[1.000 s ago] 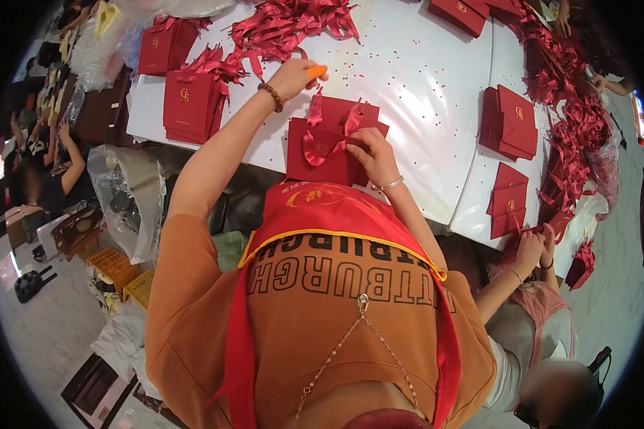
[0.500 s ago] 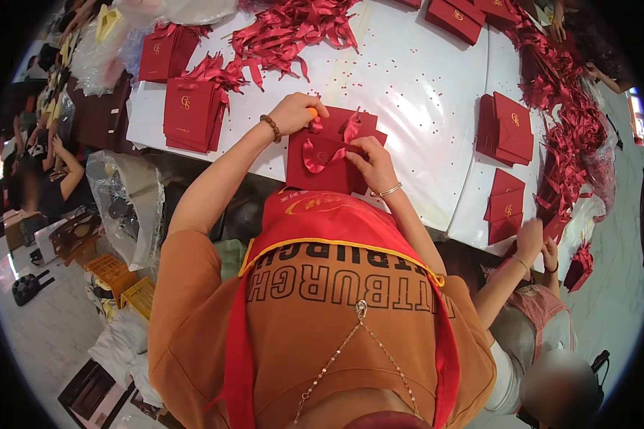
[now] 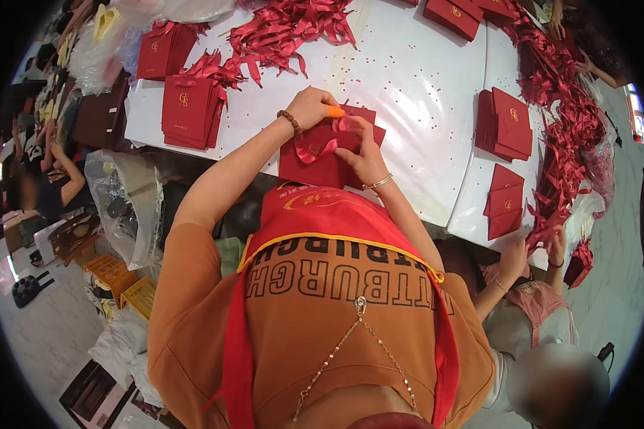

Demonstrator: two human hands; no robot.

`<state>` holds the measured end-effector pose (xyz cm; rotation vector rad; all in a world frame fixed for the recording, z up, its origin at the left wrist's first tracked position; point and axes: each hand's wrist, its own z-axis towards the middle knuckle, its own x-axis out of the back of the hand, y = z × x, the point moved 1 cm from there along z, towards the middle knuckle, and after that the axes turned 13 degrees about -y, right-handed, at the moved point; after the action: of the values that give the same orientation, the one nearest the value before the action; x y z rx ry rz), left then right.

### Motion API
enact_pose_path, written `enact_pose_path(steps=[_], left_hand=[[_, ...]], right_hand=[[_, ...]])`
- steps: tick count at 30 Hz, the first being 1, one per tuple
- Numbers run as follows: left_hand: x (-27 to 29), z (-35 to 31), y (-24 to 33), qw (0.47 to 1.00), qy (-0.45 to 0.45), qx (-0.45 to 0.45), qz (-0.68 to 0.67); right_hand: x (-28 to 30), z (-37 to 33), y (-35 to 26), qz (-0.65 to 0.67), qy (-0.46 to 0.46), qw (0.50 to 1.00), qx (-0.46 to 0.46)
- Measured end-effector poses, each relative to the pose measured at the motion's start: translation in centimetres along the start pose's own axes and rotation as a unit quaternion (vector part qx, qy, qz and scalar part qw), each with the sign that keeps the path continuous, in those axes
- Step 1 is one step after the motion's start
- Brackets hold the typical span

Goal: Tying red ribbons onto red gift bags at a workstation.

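Observation:
A dark red paper gift bag (image 3: 308, 170) lies at the table edge in front of me, over another red sheet or bag. A loop of red satin ribbon (image 3: 318, 151) curls across its front. My left hand (image 3: 313, 107), with an orange cover on one finger, is closed at the bag's top on the ribbon. My right hand (image 3: 366, 156) reaches over the bag's right side; its curled fingers pinch the ribbon close to the left fingertips, the thumb lower down against the bag. The fingertips partly hide the ribbon end.
Stacked red bags (image 3: 186, 111) stand at left, beside a heap of ribbons (image 3: 286, 36). More bags (image 3: 504, 125) lie at right, along a long ribbon pile (image 3: 562, 154). Small red dots speckle the white table (image 3: 415, 143). A co-worker's hands (image 3: 515, 261) handle ribbon at lower right.
My left hand has moved right along the bag's top. My right hand has shifted up and left, bringing its fingers to the left hand's. The co-worker's hands have moved slightly.

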<state>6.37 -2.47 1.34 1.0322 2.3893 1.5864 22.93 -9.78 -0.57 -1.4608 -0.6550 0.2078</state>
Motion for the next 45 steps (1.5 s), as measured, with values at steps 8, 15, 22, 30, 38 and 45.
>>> enact_pose_path(steps=[8,15,22,30,38,45], left_hand=[[5.2,2.1,1.7,0.993,0.071,-0.047,-0.076],[5.3,-3.8,1.8,0.981,0.129,-0.073,-0.126],[0.5,-5.5,-1.8,0.962,0.126,-0.095,-0.223],[10.5,-12.2,-6.6,0.958,0.276,-0.077,0.01],[24.1,-15.1,-17.9,0.942,0.33,0.006,0.055],[24.0,-11.1,-20.1,0.949,0.316,0.009,-0.016]], right_hand=[[0.9,0.9,-2.0,0.026,-0.067,0.997,-0.008],[1.1,1.8,-1.1,0.341,0.031,0.939,0.013],[0.1,3.8,-0.6,0.267,0.153,0.95,-0.057],[-5.3,8.5,-5.8,0.281,-0.016,0.959,-0.025],[-10.1,9.8,-5.8,0.146,-0.184,0.972,-0.014],[-12.2,11.8,-3.6,0.156,-0.177,0.97,-0.058]])
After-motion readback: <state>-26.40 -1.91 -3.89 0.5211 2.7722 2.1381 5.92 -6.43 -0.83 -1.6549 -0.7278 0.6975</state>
